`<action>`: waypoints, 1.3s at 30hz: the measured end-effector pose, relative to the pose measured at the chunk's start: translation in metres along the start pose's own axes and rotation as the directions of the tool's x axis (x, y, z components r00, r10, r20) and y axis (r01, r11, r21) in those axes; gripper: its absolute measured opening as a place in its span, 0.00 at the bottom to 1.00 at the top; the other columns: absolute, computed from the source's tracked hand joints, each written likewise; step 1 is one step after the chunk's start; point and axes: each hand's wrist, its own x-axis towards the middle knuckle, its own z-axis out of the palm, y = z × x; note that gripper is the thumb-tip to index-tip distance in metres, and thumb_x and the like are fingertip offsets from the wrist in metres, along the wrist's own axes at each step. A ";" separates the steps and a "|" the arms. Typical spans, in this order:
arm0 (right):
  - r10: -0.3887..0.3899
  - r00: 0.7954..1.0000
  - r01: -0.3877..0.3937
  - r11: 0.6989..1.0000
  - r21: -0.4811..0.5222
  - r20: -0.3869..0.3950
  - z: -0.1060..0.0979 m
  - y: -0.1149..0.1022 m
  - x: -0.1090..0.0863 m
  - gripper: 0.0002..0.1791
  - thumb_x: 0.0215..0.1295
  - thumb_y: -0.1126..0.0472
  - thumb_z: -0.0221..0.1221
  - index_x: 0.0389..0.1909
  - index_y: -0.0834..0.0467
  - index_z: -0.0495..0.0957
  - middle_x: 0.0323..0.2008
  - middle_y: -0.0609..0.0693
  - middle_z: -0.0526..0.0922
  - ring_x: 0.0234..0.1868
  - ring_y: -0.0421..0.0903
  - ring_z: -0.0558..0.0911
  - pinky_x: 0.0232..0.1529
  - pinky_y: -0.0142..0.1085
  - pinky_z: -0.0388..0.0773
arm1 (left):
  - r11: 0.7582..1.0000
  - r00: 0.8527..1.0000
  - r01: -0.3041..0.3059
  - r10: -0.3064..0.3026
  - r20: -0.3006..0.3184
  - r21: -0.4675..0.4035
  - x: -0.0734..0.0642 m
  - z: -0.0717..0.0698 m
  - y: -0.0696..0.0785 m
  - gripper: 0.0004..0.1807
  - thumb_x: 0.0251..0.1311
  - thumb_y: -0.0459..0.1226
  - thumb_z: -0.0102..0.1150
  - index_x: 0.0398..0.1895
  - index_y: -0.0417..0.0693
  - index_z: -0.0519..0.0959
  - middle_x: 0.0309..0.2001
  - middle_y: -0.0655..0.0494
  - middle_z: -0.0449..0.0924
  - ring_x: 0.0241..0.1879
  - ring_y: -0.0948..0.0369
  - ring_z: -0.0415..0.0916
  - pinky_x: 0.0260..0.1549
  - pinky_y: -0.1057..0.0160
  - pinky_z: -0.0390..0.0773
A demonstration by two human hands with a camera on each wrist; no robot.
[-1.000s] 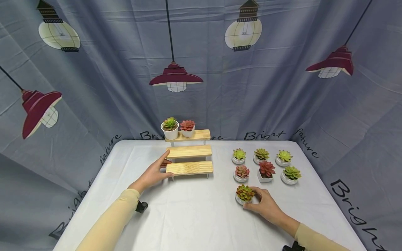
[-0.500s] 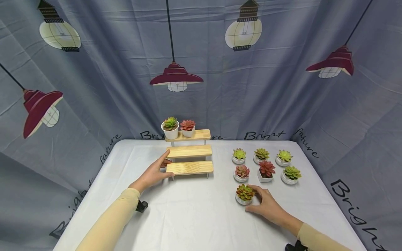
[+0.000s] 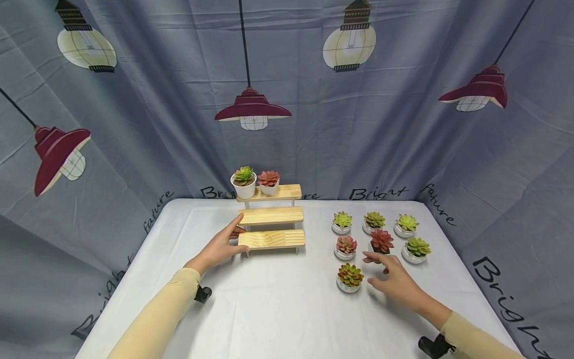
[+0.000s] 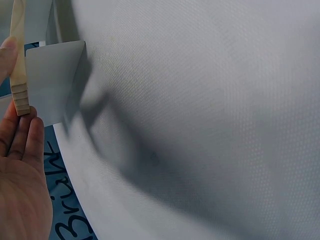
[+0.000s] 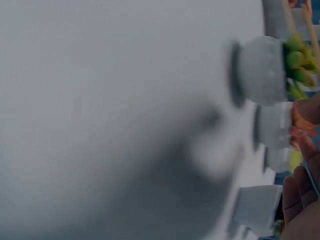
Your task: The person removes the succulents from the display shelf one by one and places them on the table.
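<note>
A three-tier wooden display stand (image 3: 271, 216) stands at the back left of the table. My left hand (image 3: 218, 250) holds the left end of its lowest tier (image 4: 18, 70), with the thumb along one side and the fingers at the other. On the right, my right hand (image 3: 396, 283) hovers with thumb and fingers spread, holding nothing. Just left of it sits a potted succulent with red-tipped green leaves (image 3: 350, 276) in a round white pot (image 5: 262, 70). Behind its fingers is a dark red succulent (image 3: 381, 240), its square white pot (image 5: 256, 207) partly hidden in the head view.
A green succulent (image 3: 244, 182) and a pink one (image 3: 269, 182) stand on the top tier. More small potted succulents fill the right back: a pinkish one (image 3: 346, 246) and several green ones, among them one at far right (image 3: 417, 249). A printed grey curtain (image 3: 300, 149) surrounds the white table (image 3: 278, 309).
My right hand has let go of the red-tipped green succulent and moved right and back toward the dark red one. That pot stays in place; my left hand keeps its hold on the stand.
</note>
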 end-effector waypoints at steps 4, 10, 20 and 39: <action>-0.083 0.995 0.083 0.997 -0.005 -0.060 -0.015 -0.013 0.011 0.37 0.60 0.69 0.71 0.71 0.58 0.71 0.57 0.52 0.82 0.56 0.54 0.70 0.48 0.42 0.71 | 1.000 1.000 -0.002 0.002 -0.004 0.011 0.000 0.000 0.000 0.60 0.58 0.42 0.77 0.85 0.62 0.44 0.64 0.48 0.73 0.65 0.49 0.70 0.67 0.44 0.66; -0.067 0.995 0.071 0.995 0.065 -0.071 -0.031 -0.036 0.031 0.37 0.65 0.63 0.70 0.74 0.53 0.68 0.61 0.51 0.78 0.55 0.55 0.68 0.48 0.41 0.72 | 1.000 1.000 0.012 -0.012 0.000 0.007 0.000 0.000 -0.001 0.60 0.58 0.43 0.77 0.85 0.64 0.44 0.65 0.48 0.73 0.66 0.49 0.70 0.67 0.43 0.66; -0.083 0.993 0.091 0.990 0.105 -0.081 -0.032 -0.071 0.062 0.38 0.67 0.56 0.70 0.75 0.44 0.66 0.63 0.46 0.76 0.52 0.48 0.67 0.47 0.43 0.68 | 1.000 1.000 0.026 -0.026 0.009 0.003 -0.001 0.000 0.001 0.60 0.58 0.45 0.77 0.84 0.67 0.43 0.65 0.48 0.73 0.67 0.49 0.69 0.67 0.43 0.66; -0.158 0.985 0.169 0.966 0.196 -0.072 0.001 -0.124 0.133 0.38 0.67 0.50 0.69 0.76 0.45 0.65 0.67 0.46 0.73 0.66 0.49 0.63 0.59 0.53 0.65 | 0.999 0.999 0.036 -0.036 0.006 -0.013 -0.001 0.000 0.001 0.60 0.58 0.43 0.77 0.84 0.66 0.43 0.66 0.46 0.72 0.67 0.49 0.70 0.66 0.44 0.67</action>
